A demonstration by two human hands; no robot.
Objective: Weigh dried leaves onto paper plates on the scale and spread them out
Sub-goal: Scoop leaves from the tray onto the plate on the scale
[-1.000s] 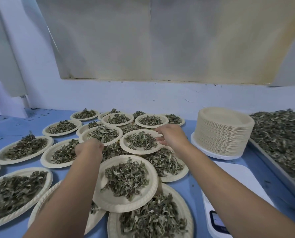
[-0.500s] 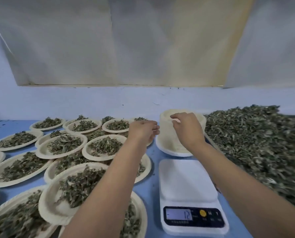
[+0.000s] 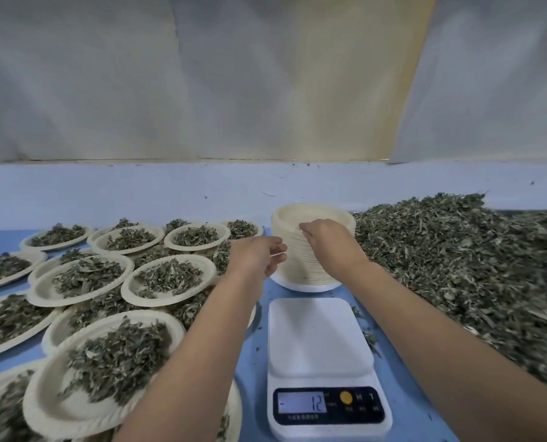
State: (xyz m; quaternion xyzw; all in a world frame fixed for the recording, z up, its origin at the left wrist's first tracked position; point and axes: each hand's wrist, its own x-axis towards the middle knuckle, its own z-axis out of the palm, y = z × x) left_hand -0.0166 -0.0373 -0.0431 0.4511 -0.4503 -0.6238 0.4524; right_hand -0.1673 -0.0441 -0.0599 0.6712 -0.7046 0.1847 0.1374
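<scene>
Pale-blue wall [image 3: 138,193], draped window covering [image 3: 234,74]

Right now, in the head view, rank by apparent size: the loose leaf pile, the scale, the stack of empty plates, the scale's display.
1. loose leaf pile
2. scale (nearer the camera, so its lead over the next is unsure)
3. stack of empty plates
4. display
</scene>
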